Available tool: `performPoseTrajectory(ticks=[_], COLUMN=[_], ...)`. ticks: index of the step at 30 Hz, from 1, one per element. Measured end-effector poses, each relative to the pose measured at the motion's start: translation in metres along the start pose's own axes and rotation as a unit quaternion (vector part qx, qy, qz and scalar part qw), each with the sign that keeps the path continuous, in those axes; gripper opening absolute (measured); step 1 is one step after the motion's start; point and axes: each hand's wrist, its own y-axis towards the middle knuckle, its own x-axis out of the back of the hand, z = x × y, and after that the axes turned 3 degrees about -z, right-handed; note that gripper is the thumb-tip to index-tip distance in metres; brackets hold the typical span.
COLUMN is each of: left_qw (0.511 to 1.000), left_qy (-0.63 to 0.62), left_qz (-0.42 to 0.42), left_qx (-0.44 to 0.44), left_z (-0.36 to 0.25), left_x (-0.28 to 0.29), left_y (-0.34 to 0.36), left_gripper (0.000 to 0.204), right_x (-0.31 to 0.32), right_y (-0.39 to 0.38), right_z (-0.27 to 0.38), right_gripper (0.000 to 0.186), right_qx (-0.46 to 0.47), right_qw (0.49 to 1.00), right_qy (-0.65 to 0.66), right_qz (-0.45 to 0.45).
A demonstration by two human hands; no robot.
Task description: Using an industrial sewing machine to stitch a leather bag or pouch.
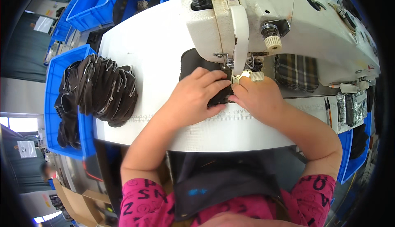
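Observation:
A dark fabric piece [193, 62] lies under the needle area of the white sewing machine [203, 29]. My left hand [196, 94] rests on it, fingers apart and lying over its surface, with the thumb at the near edge. My right hand [259, 99] is at the piece's right edge, beside the presser foot, its fingers curled and pinching that edge; the fingertips are partly hidden. Plaid fabric pieces [295, 72] sit in a pile right of the needle, behind my right hand.
A heap of dark zippered pieces [105, 89] is at the left, beside a filled blue bin [53, 103]. Other blue bins [84, 2] stand at the back left and lower right. Scissors [328, 111] and wrapped packages [349, 107] lie at the right. A person [48, 171] appears far left.

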Motion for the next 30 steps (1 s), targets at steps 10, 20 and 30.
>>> performPoseTrajectory(ticks=[10,20,30], left_qw=[0.999,0.997,0.996], left_qy=[0.042,0.05,0.061], left_qz=[-0.001,0.027,0.016], left_qx=[0.03,0.047,0.059], left_z=[0.0,-0.005,0.007], left_x=[-0.011,-0.01,-0.016], left_y=[-0.004,-0.004,0.003], left_gripper=[0.037,0.035,0.031], right_x=[-0.001,0.001,-0.003], right_y=[-0.002,-0.003,-0.003], right_z=[-0.004,-0.002,-0.005], right_gripper=[0.02,0.019,0.034], right_qx=[0.057,0.047,0.015], right_qw=[0.998,0.998,0.999], right_qy=[0.027,0.034,0.019], right_qz=[0.0,0.029,0.024])
